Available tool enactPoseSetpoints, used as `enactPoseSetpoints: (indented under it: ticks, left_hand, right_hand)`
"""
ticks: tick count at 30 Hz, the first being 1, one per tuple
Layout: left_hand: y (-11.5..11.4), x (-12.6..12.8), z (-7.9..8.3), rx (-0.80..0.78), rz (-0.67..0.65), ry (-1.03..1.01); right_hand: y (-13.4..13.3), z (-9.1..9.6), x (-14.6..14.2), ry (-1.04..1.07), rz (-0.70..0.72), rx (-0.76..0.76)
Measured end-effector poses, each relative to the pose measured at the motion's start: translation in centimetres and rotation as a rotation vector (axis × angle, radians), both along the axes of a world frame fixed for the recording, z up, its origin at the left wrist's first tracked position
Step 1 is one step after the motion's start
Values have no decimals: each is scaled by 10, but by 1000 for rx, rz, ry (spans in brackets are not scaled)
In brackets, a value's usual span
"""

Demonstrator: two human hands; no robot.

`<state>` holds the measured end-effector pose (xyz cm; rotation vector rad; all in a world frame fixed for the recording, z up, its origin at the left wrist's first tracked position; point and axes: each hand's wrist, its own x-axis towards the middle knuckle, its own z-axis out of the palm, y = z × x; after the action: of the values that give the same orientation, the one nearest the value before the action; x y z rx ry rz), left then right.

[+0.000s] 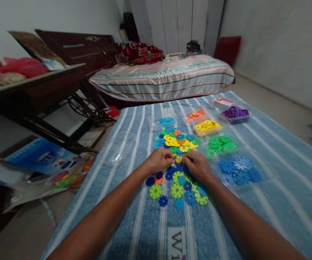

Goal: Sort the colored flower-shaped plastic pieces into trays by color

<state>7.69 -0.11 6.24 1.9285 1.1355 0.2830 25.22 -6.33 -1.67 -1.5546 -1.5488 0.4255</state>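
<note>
A mixed heap of plastic notched discs (184, 144) in yellow, blue, green and orange lies on the striped cloth. My left hand (159, 160) is at the heap's near left edge, fingers curled in a pinch. Opposite it, my right hand (197, 164) has its thumb and fingers pressed together at the near right edge. Whatever either pinch holds is hidden or too small to name. Below the hands, dark blue, lime green and light blue discs lie scattered, among them a lime green disc (177, 190).
To the right stand clear boxes of sorted discs: blue discs (238, 171), green discs (220, 144), yellow discs (207, 125), purple discs (235, 112) and orange discs (195, 115). Light blue discs (166, 121) occupy another box. A clear lid-like tray (120, 148) lies left.
</note>
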Motion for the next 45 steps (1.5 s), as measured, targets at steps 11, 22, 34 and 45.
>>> enactPoseSetpoints:
  ticks: [11,22,34,45]
  left_hand:
    - [-48,16,-7,313,-342,408]
    - [-41,13,-10,-206,-171,105]
    - [62,10,49,-240,733,-662]
    - [-12,32,-6,82,-47,125]
  right_hand:
    - [3,-5,3,202,-10,-23]
    - [5,-4,4,298,-16,-37]
    - [6,-5,3,292,-28,-34]
    - [5,4,3,505,-92,-30]
